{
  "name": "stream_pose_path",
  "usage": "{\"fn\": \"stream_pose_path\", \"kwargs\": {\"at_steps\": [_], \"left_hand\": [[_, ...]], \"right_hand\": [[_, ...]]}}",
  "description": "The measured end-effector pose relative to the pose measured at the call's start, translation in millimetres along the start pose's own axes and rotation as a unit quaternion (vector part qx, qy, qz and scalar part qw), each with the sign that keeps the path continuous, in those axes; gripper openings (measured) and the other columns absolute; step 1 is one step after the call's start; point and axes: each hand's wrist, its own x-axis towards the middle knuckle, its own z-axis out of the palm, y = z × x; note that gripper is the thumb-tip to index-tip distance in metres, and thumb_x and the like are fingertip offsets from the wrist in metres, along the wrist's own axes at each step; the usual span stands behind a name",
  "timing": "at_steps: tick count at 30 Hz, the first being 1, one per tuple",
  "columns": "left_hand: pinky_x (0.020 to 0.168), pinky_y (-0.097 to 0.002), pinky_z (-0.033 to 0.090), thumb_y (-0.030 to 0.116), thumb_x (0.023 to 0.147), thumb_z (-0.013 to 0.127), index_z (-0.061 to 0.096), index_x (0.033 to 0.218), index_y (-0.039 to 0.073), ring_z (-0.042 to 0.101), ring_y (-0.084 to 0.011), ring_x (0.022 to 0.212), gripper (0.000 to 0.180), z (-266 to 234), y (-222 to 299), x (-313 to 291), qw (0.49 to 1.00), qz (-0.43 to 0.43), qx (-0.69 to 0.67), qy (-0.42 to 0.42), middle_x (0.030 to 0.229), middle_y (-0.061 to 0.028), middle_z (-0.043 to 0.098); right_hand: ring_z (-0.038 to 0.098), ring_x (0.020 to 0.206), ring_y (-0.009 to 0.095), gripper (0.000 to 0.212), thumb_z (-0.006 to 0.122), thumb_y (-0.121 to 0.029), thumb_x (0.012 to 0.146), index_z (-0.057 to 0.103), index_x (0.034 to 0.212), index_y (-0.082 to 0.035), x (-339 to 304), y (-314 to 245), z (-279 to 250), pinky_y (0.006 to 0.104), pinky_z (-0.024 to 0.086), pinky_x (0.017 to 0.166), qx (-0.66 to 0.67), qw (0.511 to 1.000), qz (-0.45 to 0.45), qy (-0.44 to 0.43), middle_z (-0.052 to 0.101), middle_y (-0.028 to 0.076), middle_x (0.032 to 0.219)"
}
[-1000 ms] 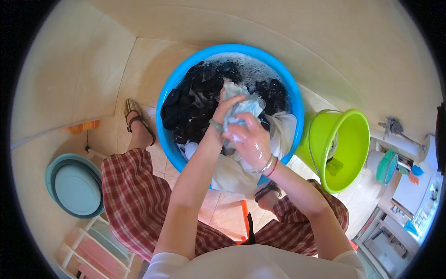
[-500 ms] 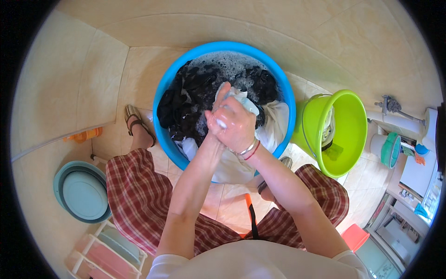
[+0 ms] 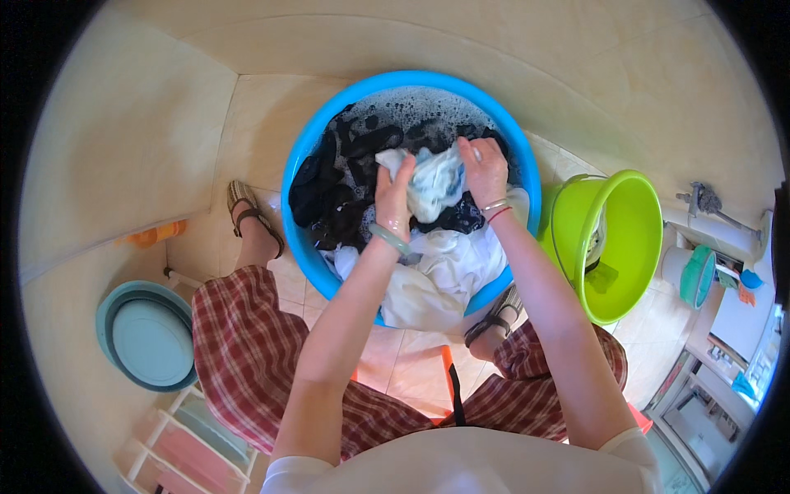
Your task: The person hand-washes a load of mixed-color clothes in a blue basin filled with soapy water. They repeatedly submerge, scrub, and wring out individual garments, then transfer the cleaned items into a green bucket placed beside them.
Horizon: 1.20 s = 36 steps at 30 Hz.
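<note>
A wet white cloth with pale blue patches (image 3: 434,183) is spread between my hands over a blue tub (image 3: 290,216). My left hand (image 3: 393,198), a jade-green bangle at its wrist, grips the cloth's left side. At its upper right corner, my right hand (image 3: 485,171) pinches the fabric. Dark clothes (image 3: 329,198) soak in sudsy water (image 3: 420,107) behind and to the left. Larger white laundry (image 3: 444,276) lies at the tub's near side and drapes against its rim.
Right of the tub stands a lime-green bucket (image 3: 638,263) with some cloth inside. Grey-blue basins (image 3: 152,342) lean at the left wall, near a white rack (image 3: 193,436). A tap (image 3: 704,199) juts from the right wall. My sandalled feet flank the tub.
My hands were clasped together around the bunched cloth. They have moved apart, and the cloth is now opened out between them.
</note>
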Motion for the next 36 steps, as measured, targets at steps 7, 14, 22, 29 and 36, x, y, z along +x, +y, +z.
{"fn": "stream_pose_path", "kwargs": {"at_steps": [7, 14, 22, 29, 36], "left_hand": [[0.093, -0.0335, 0.042, 0.022, 0.089, 0.063, 0.057, 0.125, 0.010, 0.056, -0.0220, 0.107, 0.039, -28, -27, 55, 0.910, 0.137, 0.384, -0.067, 0.118, -0.0096, 0.061], [0.084, -0.0395, 0.046, 0.020, 0.090, 0.057, 0.056, 0.123, 0.012, 0.061, -0.0332, 0.094, 0.034, -49, -39, 85, 0.834, 0.124, 0.531, -0.084, 0.103, -0.0210, 0.063], [0.093, -0.0374, 0.042, 0.013, 0.092, 0.047, 0.049, 0.133, 0.007, 0.057, -0.0287, 0.109, 0.041, -59, -96, 127, 0.775, -0.036, 0.624, -0.089, 0.120, -0.0180, 0.059], [0.091, -0.0334, 0.046, 0.018, 0.091, 0.051, 0.054, 0.127, 0.006, 0.057, -0.0226, 0.109, 0.038, -91, -106, 137, 0.775, 0.225, 0.579, -0.115, 0.125, -0.0085, 0.058], [0.089, -0.0349, 0.046, 0.018, 0.083, 0.069, 0.040, 0.136, 0.008, 0.054, -0.0199, 0.108, 0.062, -18, -27, 78, 0.987, -0.088, -0.025, -0.129, 0.122, -0.0090, 0.053]], "right_hand": [[0.054, 0.096, 0.036, 0.038, 0.067, -0.023, 0.081, 0.057, 0.116, -0.010, -25, 13, 17, 0.0434, 0.048, 0.081, -0.126, 0.980, -0.142, -0.059, 0.052, 0.018, 0.107], [0.063, 0.089, 0.038, 0.032, 0.056, -0.032, 0.087, 0.053, 0.109, -0.008, -18, 34, 59, 0.0492, 0.053, 0.069, -0.307, 0.897, 0.059, -0.312, 0.057, 0.018, 0.104], [0.056, 0.110, 0.034, 0.044, 0.050, -0.032, 0.091, 0.049, 0.126, -0.005, -59, 203, 115, 0.0441, 0.045, 0.093, -0.295, 0.903, -0.005, -0.311, 0.055, 0.021, 0.122], [0.056, 0.108, 0.034, 0.039, 0.051, -0.031, 0.091, 0.057, 0.120, -0.007, -49, 117, 110, 0.0429, 0.046, 0.091, -0.173, 0.965, -0.012, -0.196, 0.053, 0.018, 0.128], [0.057, 0.091, 0.035, 0.014, 0.065, -0.012, 0.077, 0.066, 0.092, -0.013, -36, -57, 2, 0.0436, 0.048, 0.073, 0.035, 0.996, -0.054, -0.054, 0.055, 0.013, 0.099]]}}
